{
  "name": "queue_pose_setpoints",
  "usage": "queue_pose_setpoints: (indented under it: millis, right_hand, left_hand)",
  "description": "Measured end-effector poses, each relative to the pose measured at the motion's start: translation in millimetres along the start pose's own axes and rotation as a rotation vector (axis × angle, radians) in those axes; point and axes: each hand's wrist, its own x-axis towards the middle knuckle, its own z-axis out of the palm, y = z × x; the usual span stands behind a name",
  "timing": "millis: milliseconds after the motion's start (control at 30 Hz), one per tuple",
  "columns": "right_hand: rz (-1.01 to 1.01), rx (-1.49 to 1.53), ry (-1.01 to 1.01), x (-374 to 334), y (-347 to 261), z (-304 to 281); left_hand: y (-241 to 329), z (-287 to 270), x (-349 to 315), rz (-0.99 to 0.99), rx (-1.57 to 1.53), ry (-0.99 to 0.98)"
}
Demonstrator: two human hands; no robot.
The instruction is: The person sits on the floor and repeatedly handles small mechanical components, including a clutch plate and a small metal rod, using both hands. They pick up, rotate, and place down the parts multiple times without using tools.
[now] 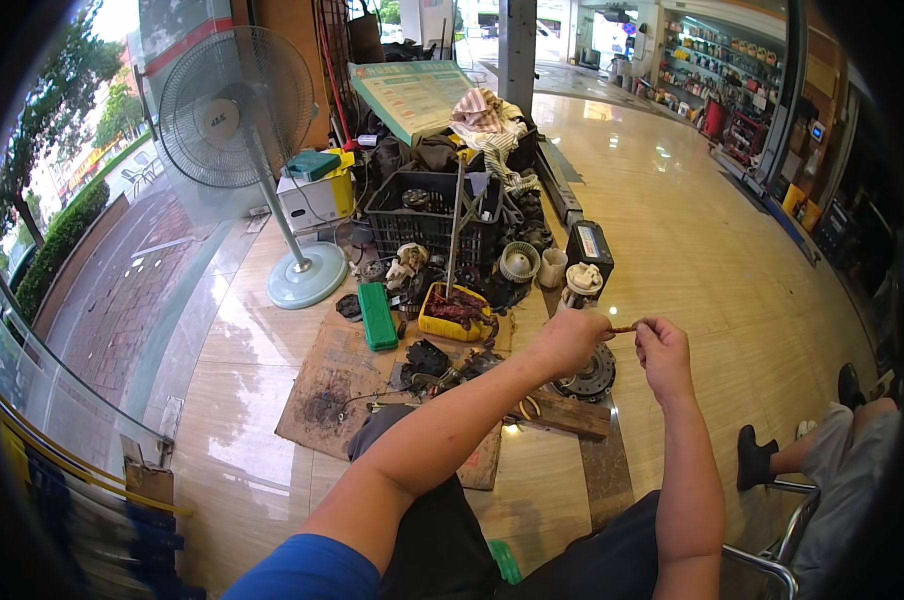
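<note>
Out in front of me, at the right of centre, a thin reddish-brown strand (622, 329) stretches between my two hands. My left hand (575, 342) is closed on one end. A pinch of my right hand (662, 352) grips the other end. The strand is too small to tell its exact kind. Beneath my left hand lies a round dark metal disc (594, 378), partly hidden by the hand. Beside it are a wooden block (580, 420) and yellow-handled pliers (528, 408). A white plastic pump-like part (583, 280) stands just beyond my left hand.
Stained cardboard (322, 385) carries dark metal parts, a green case (377, 316) and a cut yellow container (442, 325). Behind are a black crate (432, 225), a black battery (590, 252) and a standing fan (307, 275). Someone's legs (822, 440) are at the right.
</note>
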Motion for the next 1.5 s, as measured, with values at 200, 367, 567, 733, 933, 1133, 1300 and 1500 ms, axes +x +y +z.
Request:
queue_pose_setpoints:
  millis: [200,367,567,733,933,1133,1300,1500]
  right_hand:
    - [-0.064,-0.045,0.021,1.9,2.9,-4.8]
    - [-0.051,-0.036,0.002,-1.7,-5.0,-7.3]
    - [-0.047,-0.013,0.0,-0.3,-2.3,-10.3]
    - [-0.084,-0.012,-0.006,-0.7,-2.9,-10.2]
    - [-0.111,-0.06,0.039,0.8,0.2,-10.4]
    - [-0.151,-0.082,0.071,1.3,1.2,-9.0]
    - [-0.225,-0.196,0.099,3.9,4.9,-11.7]
    - [-0.314,-0.446,0.102,-4.7,-5.2,-4.9]
  left_hand:
    - [-2.2,1.7,1.2,-0.095,-0.162,-0.059]
    - [-12.7,4.4,3.0,-0.313,-0.487,-0.238]
    - [-8.2,2.4,4.0,-0.262,-0.373,-0.198]
    - [-3.6,2.5,1.5,-0.166,-0.28,-0.103]
    - [2.0,4.7,-1.2,-0.079,-0.04,-0.013]
    - [9.2,1.3,-1.9,-0.123,-0.071,0.017]
    - [6.4,7.4,-1.9,-0.11,-0.066,0.048]
    - [10.7,4.1,-3.8,-0.193,-0.112,-0.103]
